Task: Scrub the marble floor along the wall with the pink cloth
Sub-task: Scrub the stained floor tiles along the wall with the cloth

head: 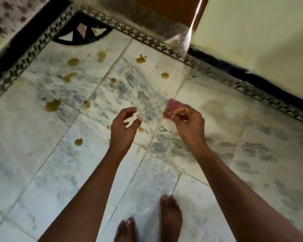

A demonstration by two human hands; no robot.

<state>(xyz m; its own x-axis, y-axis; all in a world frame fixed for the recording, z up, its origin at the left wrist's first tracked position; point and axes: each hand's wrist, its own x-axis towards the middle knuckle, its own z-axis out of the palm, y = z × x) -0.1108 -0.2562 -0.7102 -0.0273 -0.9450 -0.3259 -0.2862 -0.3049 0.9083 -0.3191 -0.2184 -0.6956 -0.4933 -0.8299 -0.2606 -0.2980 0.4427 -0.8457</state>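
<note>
Pink cloth [173,109] pinched in right hand [189,123]; left hand [124,126] loosely open, empty.

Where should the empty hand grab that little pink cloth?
Probably the free upper edge of the small pink cloth, reached from the left. The right hand pinches its lower right part, so that edge sticks out toward the open left hand.

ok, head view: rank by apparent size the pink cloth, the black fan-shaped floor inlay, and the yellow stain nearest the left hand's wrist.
1. black fan-shaped inlay, though it lies farther off
2. pink cloth, partly hidden in the right hand, so unsure
3. yellow stain
</note>
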